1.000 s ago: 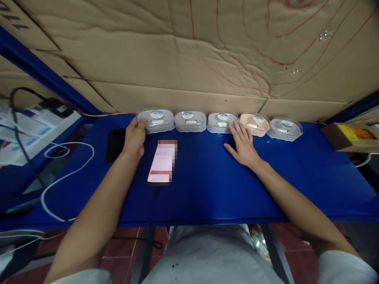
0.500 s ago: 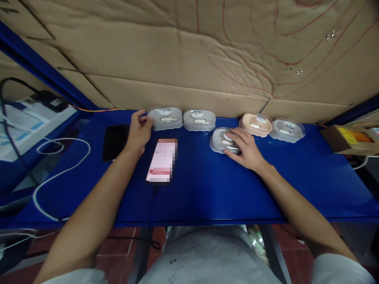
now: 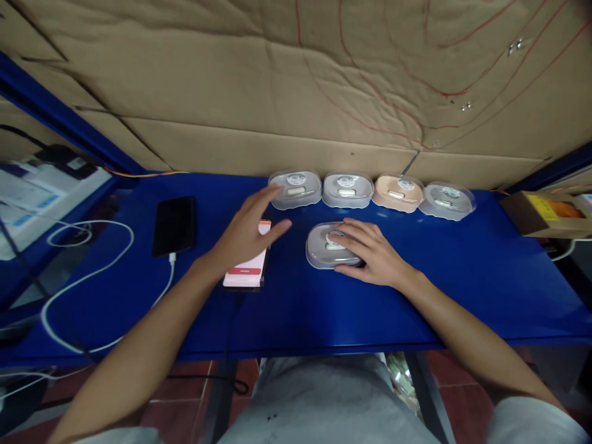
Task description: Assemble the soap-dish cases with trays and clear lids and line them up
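My right hand (image 3: 372,250) lies over a grey oval plastic case (image 3: 319,245) with a clear cover. Its fingers rest on top and its thumb is at the near side, gripping the case on the table. My left hand (image 3: 247,231) is open, thumb spread away, with its fingertips by the left end of another grey case (image 3: 298,192). It partly covers a lit phone (image 3: 245,271). Farther along the back row stand a second grey case (image 3: 348,192), a peach case (image 3: 398,195) and one more grey case (image 3: 446,202).
A dark phone (image 3: 174,225) with a white cable (image 3: 87,277) lies on the blue table (image 3: 287,320). Cardboard (image 3: 208,74) walls off the back. An open carton (image 3: 546,216) stands at the right edge, and a white power strip (image 3: 87,191) is at the left.
My right hand has brought its case left and nearer to me. The two left grey cases have shifted right, closing up to the peach one. My left hand has moved right and spread.
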`<action>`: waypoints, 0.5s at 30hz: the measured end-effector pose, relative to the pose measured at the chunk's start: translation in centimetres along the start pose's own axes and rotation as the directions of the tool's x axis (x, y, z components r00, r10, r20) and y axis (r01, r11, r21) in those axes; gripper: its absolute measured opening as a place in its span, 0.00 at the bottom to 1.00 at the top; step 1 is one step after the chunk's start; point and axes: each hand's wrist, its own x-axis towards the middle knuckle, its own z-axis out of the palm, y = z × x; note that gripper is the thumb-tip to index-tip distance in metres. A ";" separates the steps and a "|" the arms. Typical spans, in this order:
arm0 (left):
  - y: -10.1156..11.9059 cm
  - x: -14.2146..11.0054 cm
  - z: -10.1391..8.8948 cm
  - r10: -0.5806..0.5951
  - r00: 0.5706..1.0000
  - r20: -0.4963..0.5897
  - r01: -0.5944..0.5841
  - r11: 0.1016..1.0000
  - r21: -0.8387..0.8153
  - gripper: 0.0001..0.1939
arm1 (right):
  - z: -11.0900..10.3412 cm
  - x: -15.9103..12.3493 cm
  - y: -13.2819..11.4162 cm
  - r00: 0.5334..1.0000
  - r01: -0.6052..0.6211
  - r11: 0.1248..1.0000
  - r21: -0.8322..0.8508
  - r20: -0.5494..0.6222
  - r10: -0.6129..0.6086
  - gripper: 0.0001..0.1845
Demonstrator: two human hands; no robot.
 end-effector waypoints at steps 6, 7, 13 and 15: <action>4.1 -2.8 2.2 0.043 0.961 0.275 0.009 0.983 -0.183 0.57 | -0.2 0.0 -1.4 0.999 -0.052 0.992 0.112 0.001 0.052 0.33; 4.2 -3.1 2.4 0.055 0.956 0.289 -0.004 0.985 -0.175 0.58 | -0.2 0.0 -1.3 0.996 -0.089 0.987 0.134 -0.013 0.092 0.32; 4.4 -4.2 3.1 0.195 0.896 0.400 -0.254 0.962 0.100 0.54 | 0.6 0.3 1.3 0.949 -0.265 0.930 0.256 -0.101 0.298 0.23; 4.7 -4.6 3.2 0.213 0.860 0.463 -0.328 0.927 0.182 0.52 | 1.0 0.3 2.1 0.942 -0.279 0.903 0.325 -0.087 0.323 0.19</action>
